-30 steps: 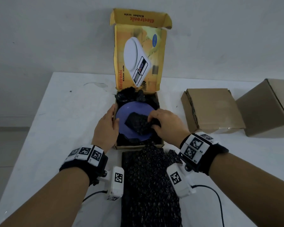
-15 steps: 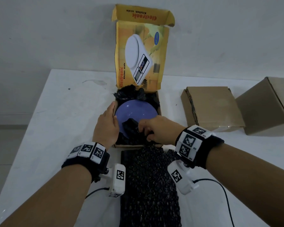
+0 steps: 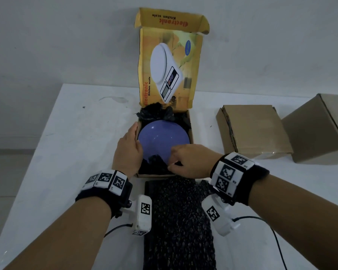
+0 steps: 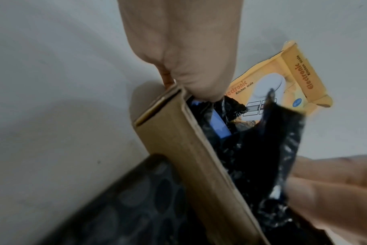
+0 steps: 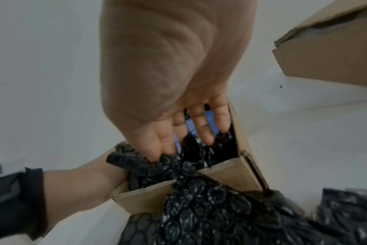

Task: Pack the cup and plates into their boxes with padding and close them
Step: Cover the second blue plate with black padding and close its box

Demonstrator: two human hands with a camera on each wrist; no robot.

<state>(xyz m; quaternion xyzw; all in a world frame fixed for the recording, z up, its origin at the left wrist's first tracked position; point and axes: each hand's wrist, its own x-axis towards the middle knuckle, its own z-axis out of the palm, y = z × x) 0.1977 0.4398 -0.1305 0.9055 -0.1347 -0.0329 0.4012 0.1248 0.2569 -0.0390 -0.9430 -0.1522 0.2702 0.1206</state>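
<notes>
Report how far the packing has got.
Done: two brown boxes sit closed on the right; what they hold is not visible. A purple plate lies in the yellow box on black wrap.
In hand: the left hand steadies the box's left wall while the right hand pinches wrap at the near edge.
Left: cover the plate, then shut the raised lid.
</notes>
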